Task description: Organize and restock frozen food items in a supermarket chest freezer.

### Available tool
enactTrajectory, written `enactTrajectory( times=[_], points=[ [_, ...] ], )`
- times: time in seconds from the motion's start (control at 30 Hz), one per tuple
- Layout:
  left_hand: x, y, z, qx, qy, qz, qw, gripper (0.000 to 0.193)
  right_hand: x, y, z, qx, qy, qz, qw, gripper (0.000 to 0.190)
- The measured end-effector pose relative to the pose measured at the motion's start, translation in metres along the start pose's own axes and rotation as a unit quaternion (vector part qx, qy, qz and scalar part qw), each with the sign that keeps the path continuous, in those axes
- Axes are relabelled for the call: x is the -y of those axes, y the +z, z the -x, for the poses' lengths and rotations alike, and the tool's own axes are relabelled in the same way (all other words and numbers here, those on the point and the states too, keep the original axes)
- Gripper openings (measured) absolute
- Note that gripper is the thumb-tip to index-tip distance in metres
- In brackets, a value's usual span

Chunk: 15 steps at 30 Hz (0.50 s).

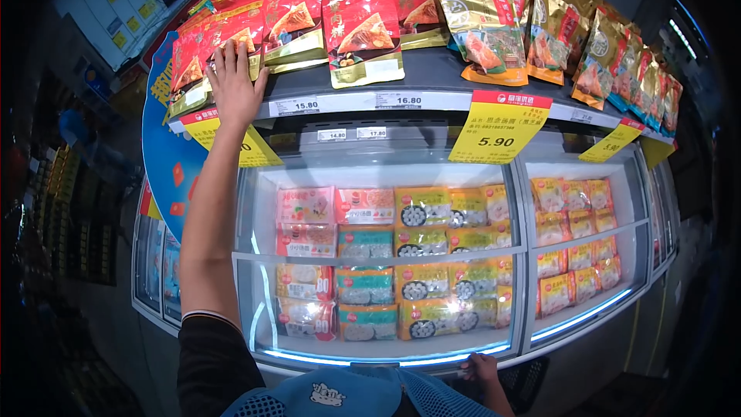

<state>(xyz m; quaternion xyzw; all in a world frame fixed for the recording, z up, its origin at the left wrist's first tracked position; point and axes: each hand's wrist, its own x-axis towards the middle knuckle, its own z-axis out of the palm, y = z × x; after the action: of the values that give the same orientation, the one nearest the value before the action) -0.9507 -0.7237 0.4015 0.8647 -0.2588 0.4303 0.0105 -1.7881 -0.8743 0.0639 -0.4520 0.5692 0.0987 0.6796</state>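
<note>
My left hand point(236, 82) reaches up to the shelf, fingers spread, its fingertips lying against the front of a red and gold food pouch point(236, 33). More red pouches stand beside it, among them a front one point(363, 32) picturing a wrapped rice dumpling. Low in the view, my right hand point(480, 368) is at the front rim of the chest freezer point(324, 357). Its fingers are curled, and whether they grip anything is hidden. Under the freezer's glass lie rows of frozen food bags, such as a teal one point(366, 243) and a yellow one point(421, 207).
Gold pouches point(485, 35) line the right half of the dark shelf point(425, 72). Yellow price cards point(501, 127) hang from its edge. A blue display board point(168, 185) stands left. A dark basket point(524, 385) is low right; my blue mesh garment point(359, 391) fills the bottom.
</note>
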Motion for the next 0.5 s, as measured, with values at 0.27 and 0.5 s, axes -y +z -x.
enactTrajectory(
  times=[0.27, 0.5],
  points=[
    [-0.008, -0.030, 0.008, -0.012, 0.029, 0.035, 0.999, 0.081, 0.002, 0.004, 0.006, -0.003, -0.011, -0.008, 1.000, 0.031],
    [-0.070, -0.106, 0.078, -0.037, 0.033, 0.228, 0.972, 0.069, 0.002, 0.003, 0.008, -0.004, -0.018, -0.014, 1.000, 0.031]
  ],
)
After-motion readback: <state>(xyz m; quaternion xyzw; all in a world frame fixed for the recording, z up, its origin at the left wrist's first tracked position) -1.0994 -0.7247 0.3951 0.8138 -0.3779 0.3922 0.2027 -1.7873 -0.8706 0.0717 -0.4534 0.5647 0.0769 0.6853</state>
